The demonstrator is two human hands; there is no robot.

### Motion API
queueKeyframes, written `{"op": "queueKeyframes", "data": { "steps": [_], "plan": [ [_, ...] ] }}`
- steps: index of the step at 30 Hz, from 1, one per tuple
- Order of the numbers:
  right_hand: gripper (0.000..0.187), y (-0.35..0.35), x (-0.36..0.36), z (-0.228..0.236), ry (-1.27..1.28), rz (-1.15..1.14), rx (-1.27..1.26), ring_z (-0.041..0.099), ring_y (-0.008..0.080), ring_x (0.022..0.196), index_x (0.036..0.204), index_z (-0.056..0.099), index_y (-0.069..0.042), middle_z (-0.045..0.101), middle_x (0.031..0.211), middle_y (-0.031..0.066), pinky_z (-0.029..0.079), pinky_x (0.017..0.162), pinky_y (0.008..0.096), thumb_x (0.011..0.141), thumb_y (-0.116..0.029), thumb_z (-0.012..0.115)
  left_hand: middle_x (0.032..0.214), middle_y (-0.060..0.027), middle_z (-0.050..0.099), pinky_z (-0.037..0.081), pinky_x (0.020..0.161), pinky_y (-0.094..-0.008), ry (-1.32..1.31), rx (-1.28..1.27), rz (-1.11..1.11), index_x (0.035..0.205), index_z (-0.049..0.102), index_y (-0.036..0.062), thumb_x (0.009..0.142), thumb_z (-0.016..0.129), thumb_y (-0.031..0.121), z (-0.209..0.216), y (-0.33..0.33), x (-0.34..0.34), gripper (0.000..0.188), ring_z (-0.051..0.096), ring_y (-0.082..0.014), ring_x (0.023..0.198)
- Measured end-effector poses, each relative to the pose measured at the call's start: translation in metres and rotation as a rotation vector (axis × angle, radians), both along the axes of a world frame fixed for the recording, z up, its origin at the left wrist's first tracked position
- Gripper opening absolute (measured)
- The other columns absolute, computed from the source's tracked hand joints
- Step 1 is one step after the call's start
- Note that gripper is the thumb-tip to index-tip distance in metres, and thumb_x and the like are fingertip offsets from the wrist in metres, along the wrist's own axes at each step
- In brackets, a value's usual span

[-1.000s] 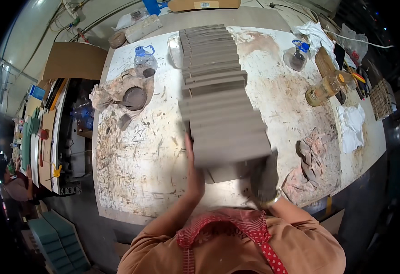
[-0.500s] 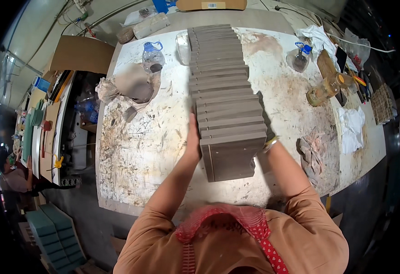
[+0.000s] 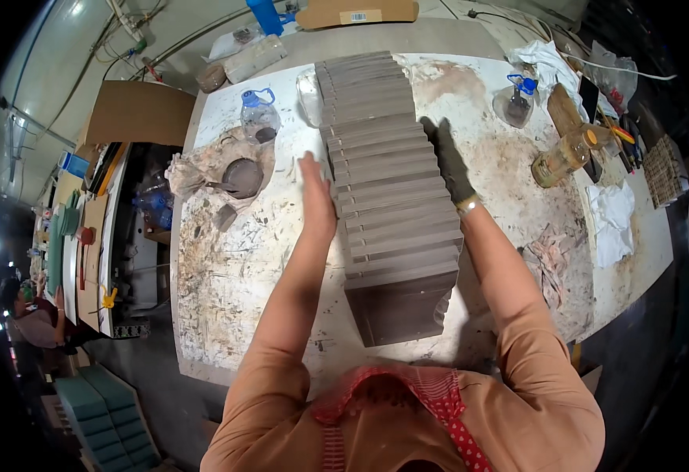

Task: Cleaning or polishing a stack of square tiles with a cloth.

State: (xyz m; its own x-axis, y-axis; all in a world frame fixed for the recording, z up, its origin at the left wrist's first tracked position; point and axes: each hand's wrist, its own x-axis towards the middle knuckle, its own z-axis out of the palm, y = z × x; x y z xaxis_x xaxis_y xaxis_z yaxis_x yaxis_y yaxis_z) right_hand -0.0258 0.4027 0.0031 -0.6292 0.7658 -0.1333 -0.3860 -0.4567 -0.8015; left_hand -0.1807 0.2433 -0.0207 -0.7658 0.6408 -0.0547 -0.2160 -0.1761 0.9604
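A long row of grey-brown slabs (image 3: 395, 189), packed face to face with notched edges, runs away from me down the middle of the table. Beside its left side is my left hand (image 3: 317, 193), bare, fingers stretched forward, with a small gap to the slabs. Along the right side lies my right hand (image 3: 450, 161) in a dark glove, its fingers extended; whether it touches the slabs is hard to tell. Neither hand grips anything. The broad face of the nearest slab (image 3: 403, 307) points toward me.
On the stained white table (image 3: 226, 315), a dark bowl (image 3: 243, 178) on a cloth and a blue-capped jug (image 3: 259, 118) stand left. Rightward are another jug (image 3: 515, 102), a yellowish bottle (image 3: 561, 161) and rags (image 3: 545, 259). A person (image 3: 33, 315) is at far left.
Both hands have moved farther forward along the row, and my left hand has come away from its side. The row's near end sits closer to me. A pale blur over the bowl is gone.
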Motion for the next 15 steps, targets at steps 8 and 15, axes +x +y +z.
{"op": "queueKeyframes", "data": {
  "steps": [8, 15],
  "plan": [
    [0.054, 0.001, -0.01, -0.007, -0.121, -0.077, 0.193, 0.049, 0.0143, 0.113, 0.138, 0.044, -0.004, 0.052, 0.131, 0.006, 0.039, 0.1, 0.0277, 0.102, -0.043, 0.038, 0.146, -0.0123, 0.038, 0.036, 0.107, -0.0404, -0.424, -0.068, -0.32, 0.147, 0.031, 0.0065, 0.095, 0.033, 0.064, 0.021, 0.003, 0.001, 0.078, 0.042, -0.0266, 0.13],
    [0.049, 0.032, -0.032, -0.017, -0.247, 0.174, 0.1, 0.051, 0.0133, 0.111, 0.135, 0.047, -0.002, 0.056, 0.125, 0.0073, 0.041, 0.098, 0.0276, 0.102, -0.037, 0.037, 0.146, -0.0125, 0.041, 0.037, 0.105, -0.039, -0.346, -0.252, -0.268, 0.146, 0.033, 0.004, 0.089, 0.034, 0.073, 0.017, 0.049, -0.028, 0.089, 0.044, -0.0268, 0.128]
  ]
}}
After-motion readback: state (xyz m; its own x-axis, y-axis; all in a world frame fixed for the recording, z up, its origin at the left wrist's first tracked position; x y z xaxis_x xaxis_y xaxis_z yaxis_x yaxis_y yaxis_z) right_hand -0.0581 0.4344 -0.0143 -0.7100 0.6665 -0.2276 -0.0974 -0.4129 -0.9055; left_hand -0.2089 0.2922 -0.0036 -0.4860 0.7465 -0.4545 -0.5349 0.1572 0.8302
